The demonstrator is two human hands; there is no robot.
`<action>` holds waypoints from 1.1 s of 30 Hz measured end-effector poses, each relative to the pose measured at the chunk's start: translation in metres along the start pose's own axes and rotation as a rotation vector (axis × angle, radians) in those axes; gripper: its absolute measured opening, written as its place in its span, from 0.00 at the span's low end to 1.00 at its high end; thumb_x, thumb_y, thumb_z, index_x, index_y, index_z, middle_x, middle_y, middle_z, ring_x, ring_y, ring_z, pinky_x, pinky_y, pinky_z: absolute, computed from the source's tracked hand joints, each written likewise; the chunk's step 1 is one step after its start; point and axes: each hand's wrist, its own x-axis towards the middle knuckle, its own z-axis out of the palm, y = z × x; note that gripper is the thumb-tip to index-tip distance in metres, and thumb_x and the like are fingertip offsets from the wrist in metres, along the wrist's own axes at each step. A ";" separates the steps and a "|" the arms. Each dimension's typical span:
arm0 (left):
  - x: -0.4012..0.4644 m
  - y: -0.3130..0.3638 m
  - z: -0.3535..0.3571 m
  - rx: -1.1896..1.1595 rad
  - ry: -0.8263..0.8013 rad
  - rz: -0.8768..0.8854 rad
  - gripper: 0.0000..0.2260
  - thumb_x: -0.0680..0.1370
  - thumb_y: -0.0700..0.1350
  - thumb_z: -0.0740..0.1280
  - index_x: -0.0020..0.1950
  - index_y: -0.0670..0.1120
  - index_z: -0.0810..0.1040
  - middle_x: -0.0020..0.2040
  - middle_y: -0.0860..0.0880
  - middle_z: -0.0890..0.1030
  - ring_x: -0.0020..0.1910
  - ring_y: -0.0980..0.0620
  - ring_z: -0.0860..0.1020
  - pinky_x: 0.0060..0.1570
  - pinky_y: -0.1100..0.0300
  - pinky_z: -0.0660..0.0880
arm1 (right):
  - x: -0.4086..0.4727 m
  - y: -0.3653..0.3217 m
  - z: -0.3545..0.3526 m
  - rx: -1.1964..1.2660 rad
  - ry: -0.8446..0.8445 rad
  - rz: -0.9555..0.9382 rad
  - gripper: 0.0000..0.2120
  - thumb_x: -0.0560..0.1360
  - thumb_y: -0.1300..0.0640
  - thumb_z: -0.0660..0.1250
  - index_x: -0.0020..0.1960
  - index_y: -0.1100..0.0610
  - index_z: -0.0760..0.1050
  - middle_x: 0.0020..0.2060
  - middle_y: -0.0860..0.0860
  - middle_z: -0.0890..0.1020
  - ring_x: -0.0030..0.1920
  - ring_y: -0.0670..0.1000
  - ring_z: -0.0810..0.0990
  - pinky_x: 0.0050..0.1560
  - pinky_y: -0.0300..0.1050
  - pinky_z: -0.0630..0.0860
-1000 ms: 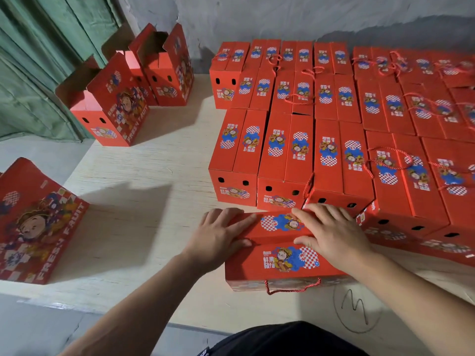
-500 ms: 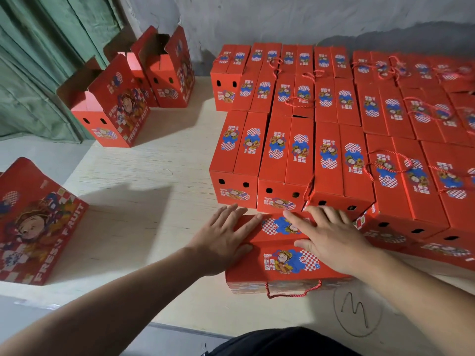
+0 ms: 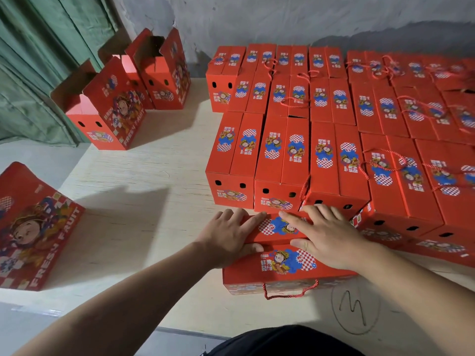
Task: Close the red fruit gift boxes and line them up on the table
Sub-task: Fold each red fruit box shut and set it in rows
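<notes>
Here, both flat hands (image 3: 277,237) atop nearest red box (image 3: 282,274)

Closed red fruit gift box (image 3: 282,263) lies lengthwise at 6 o'clock, touching closed box rows (image 3: 334,129) filling 12 to 3; open boxes (image 3: 123,98) stand at 10.

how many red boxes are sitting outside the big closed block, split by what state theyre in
Open-topped red cardboard boxes standing upright at the far left: 3
Red box lying at the near edge, with the left hand and the right hand flat on its top: 1
Red box at the left edge, tilted and partly out of frame: 1
Total: 5
</notes>
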 end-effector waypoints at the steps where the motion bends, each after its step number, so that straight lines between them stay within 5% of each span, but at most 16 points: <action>1: 0.002 -0.001 -0.001 0.035 -0.005 0.012 0.39 0.77 0.74 0.40 0.84 0.58 0.45 0.68 0.46 0.70 0.61 0.43 0.72 0.64 0.48 0.70 | 0.001 0.001 0.000 0.013 -0.007 -0.007 0.35 0.73 0.27 0.28 0.79 0.34 0.31 0.75 0.51 0.62 0.74 0.57 0.61 0.75 0.57 0.57; 12: 0.012 -0.014 -0.011 0.041 -0.033 0.080 0.36 0.77 0.74 0.38 0.83 0.61 0.44 0.67 0.48 0.72 0.58 0.43 0.77 0.59 0.46 0.76 | 0.004 0.011 -0.014 0.017 0.080 -0.052 0.35 0.76 0.26 0.33 0.81 0.34 0.46 0.64 0.46 0.73 0.61 0.52 0.72 0.64 0.48 0.68; 23: 0.004 0.008 0.007 0.035 0.067 -0.032 0.33 0.81 0.71 0.40 0.83 0.60 0.40 0.67 0.47 0.71 0.60 0.43 0.73 0.63 0.48 0.70 | 0.005 0.009 -0.006 -0.064 0.060 -0.124 0.30 0.79 0.31 0.36 0.79 0.32 0.34 0.70 0.53 0.70 0.65 0.57 0.70 0.69 0.53 0.67; 27: 0.004 0.018 0.011 0.069 0.018 -0.063 0.34 0.81 0.70 0.45 0.82 0.60 0.37 0.72 0.45 0.68 0.64 0.41 0.71 0.66 0.46 0.68 | 0.001 0.005 -0.002 -0.069 0.057 -0.089 0.29 0.80 0.31 0.37 0.80 0.33 0.35 0.72 0.53 0.69 0.68 0.58 0.69 0.72 0.55 0.65; 30: 0.003 0.025 0.013 -0.010 0.056 -0.125 0.35 0.78 0.74 0.39 0.83 0.61 0.41 0.75 0.45 0.67 0.69 0.41 0.68 0.70 0.44 0.63 | 0.001 0.001 0.000 -0.025 0.035 -0.044 0.30 0.80 0.29 0.32 0.80 0.33 0.36 0.73 0.52 0.68 0.70 0.58 0.68 0.73 0.57 0.63; 33: 0.003 0.029 0.018 -0.025 0.092 -0.155 0.38 0.77 0.77 0.38 0.83 0.60 0.44 0.77 0.45 0.66 0.72 0.40 0.65 0.74 0.41 0.58 | 0.001 -0.002 0.001 -0.022 0.059 -0.020 0.30 0.81 0.30 0.35 0.82 0.35 0.44 0.72 0.52 0.69 0.68 0.59 0.71 0.71 0.59 0.67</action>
